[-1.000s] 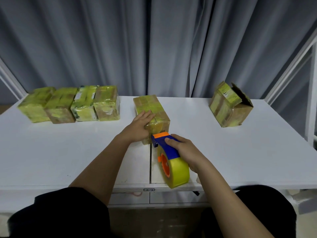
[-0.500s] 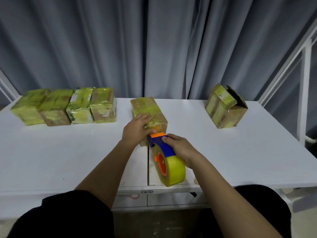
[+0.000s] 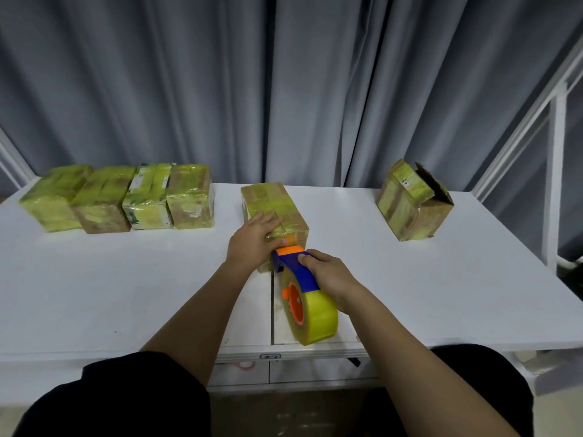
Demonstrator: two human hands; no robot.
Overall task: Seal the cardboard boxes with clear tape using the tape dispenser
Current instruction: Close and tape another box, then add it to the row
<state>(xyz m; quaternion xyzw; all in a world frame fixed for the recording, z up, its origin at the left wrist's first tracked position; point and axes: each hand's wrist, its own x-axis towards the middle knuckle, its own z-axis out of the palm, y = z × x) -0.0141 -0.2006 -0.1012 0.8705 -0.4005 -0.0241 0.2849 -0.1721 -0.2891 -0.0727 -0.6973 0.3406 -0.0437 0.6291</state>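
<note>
A: How is the middle box (image 3: 273, 212) seen?
B: Brown cardboard, rectangular, glossy with yellowish tape, pressed under the flat left hand (image 3: 254, 240).
A: And the tape dispenser (image 3: 301, 293)?
B: Gripped by the right hand (image 3: 331, 277) at the box's near end.

i see both bare forearms reaching forward from dark short sleeves. my left hand (image 3: 254, 239) lies flat with its fingers straight and close together, palm down, thumb stretched toward the right. my right hand (image 3: 328, 274) sits just nearer and to the right, fingers curled in a grip, wrist bent slightly.
</note>
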